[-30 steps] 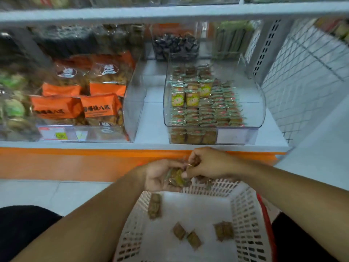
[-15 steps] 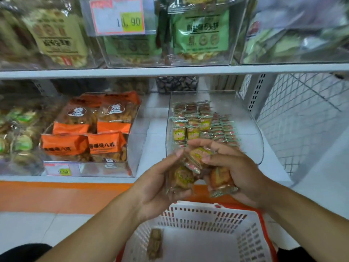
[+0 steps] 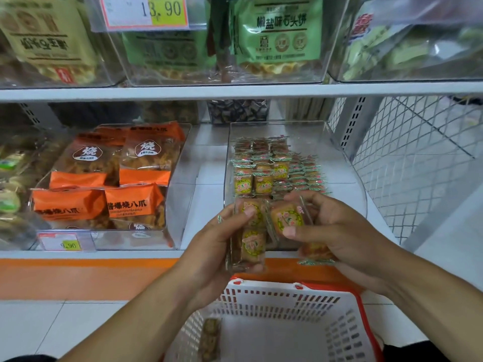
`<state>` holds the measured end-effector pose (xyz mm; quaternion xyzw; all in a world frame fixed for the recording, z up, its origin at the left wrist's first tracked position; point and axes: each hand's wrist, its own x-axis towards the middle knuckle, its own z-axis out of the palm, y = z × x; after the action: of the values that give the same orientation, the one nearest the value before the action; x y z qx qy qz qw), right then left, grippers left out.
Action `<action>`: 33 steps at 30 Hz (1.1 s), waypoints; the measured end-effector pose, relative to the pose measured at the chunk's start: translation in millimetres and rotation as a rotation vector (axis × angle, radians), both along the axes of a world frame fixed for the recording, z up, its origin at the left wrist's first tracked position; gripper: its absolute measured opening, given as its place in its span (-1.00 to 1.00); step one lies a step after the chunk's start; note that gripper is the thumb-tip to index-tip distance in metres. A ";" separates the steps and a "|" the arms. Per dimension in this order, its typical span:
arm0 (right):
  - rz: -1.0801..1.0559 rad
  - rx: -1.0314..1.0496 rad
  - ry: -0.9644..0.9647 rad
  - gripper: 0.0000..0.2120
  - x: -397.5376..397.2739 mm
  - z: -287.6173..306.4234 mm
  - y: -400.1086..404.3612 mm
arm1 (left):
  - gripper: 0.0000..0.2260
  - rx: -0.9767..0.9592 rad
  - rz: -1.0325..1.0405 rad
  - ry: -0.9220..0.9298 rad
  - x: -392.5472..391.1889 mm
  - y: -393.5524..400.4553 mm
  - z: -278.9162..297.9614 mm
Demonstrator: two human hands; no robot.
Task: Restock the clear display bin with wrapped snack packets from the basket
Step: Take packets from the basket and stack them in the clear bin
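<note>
Both hands, left (image 3: 209, 246) and right (image 3: 337, 231), gripped packets (image 3: 252, 239) before the part-filled bin (image 3: 347, 163); one packet remained visible in the basket (image 3: 287, 299).

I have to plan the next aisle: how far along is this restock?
Done: the clear display bin already holds rows of snack packets on its left side. In hand: the left hand and right hand each grip packets in front of it. Left: placing these, plus one packet visible in the white basket.
</note>
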<state>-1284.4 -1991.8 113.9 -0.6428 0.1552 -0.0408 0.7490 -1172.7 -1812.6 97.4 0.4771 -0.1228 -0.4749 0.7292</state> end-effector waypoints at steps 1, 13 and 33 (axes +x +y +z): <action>-0.006 -0.003 0.004 -0.54 -0.2 -0.4 1.0 | -0.62 0.010 -0.001 -0.014 -1.1 0.0 -1.2; -0.143 0.205 0.050 -0.75 -3.5 0.1 14.6 | -0.47 0.012 0.150 -0.115 -5.7 -4.9 -9.4; -0.170 -1.329 -0.455 -0.62 -14.6 -3.6 9.4 | -0.59 0.044 0.069 0.074 -1.6 -3.3 4.5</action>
<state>-1299.0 -1982.4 110.3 -0.9251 -0.0134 -0.3185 0.2063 -1174.3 -1815.9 101.9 0.4789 -0.0688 -0.4695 0.7386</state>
